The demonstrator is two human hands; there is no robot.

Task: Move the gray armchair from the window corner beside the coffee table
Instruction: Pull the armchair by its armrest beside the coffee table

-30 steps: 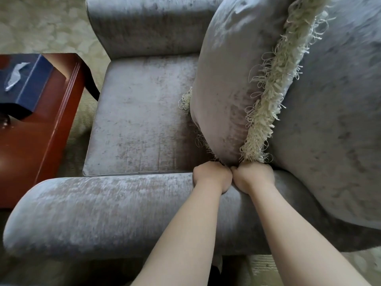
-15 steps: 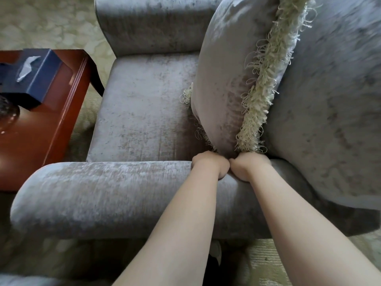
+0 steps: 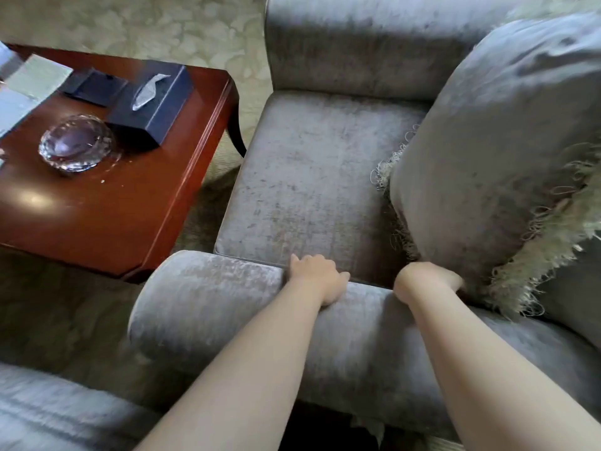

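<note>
Gray armchair (image 3: 309, 177) question, OP here: it sits on the patterned carpet (image 3: 162, 24) just beside the coffee table (image 3: 130, 216), with a strip of carpet showing between them. How's a thing like this going to handle?

Reply: Heavy and bulky, I'd guess, since it's fully upholstered. The plush fabric is soft and gives under the palm, but the frame under it should be stiff. It probably drags on carpet rather than slides, so push low and steady. The near armrest (image 3: 211, 297) is a fair handle. Don't pull on the fringed throw pillow (image 3: 487, 141), it's loose and just leaning on the backrest.

OP: My left hand (image 3: 317, 278) is draped over the top of that armrest, fingers curled onto the seat side, gripping it. My right hand (image 3: 426, 281) is further back, fingers buried between armrest and pillow, so I can't tell what they grasp.

Reply: Mind the table, there's a faceted glass dish (image 3: 76, 143) and a dark blue tissue box (image 3: 153, 109) on it. Any brand showing?

OP: Nope, no readable writing anywhere.
</note>
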